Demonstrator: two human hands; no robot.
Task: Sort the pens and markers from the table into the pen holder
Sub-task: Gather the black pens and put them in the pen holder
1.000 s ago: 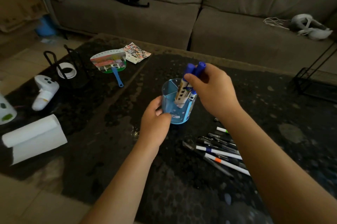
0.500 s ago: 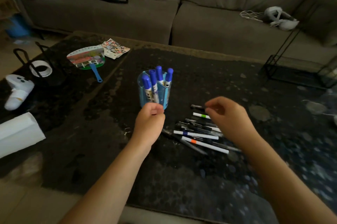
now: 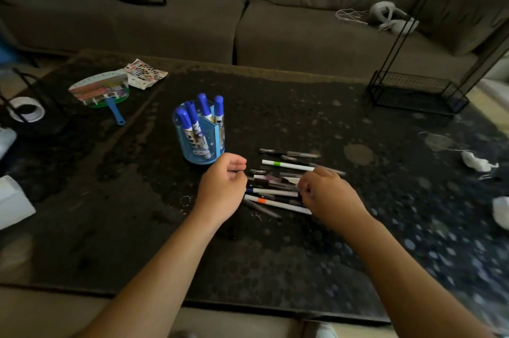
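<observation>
The blue pen holder (image 3: 199, 142) stands on the dark table (image 3: 275, 260) and holds several blue-capped markers (image 3: 190, 120). To its right lies a pile of pens (image 3: 275, 186), among them a white pen with a green band (image 3: 278, 164) and one with an orange band (image 3: 261, 200). My left hand (image 3: 223, 189) hovers loosely curled at the pile's left end, just in front of the holder, with nothing in it. At the pile's right end my right hand (image 3: 327, 194) is down on the pens, fingers curled over them. Blur hides whether it grips any.
A hand fan (image 3: 102, 89), a sticker sheet (image 3: 146, 73) and a tape roll (image 3: 26, 109) lie at the far left. A black wire rack (image 3: 413, 89) stands at the far right, with crumpled tissue (image 3: 479, 162) near it. A grey couch (image 3: 248, 21) runs behind the table.
My right hand left two markers in the holder and dropped to the pen pile. My left hand let go of the holder and moved right to the pile's left end.
</observation>
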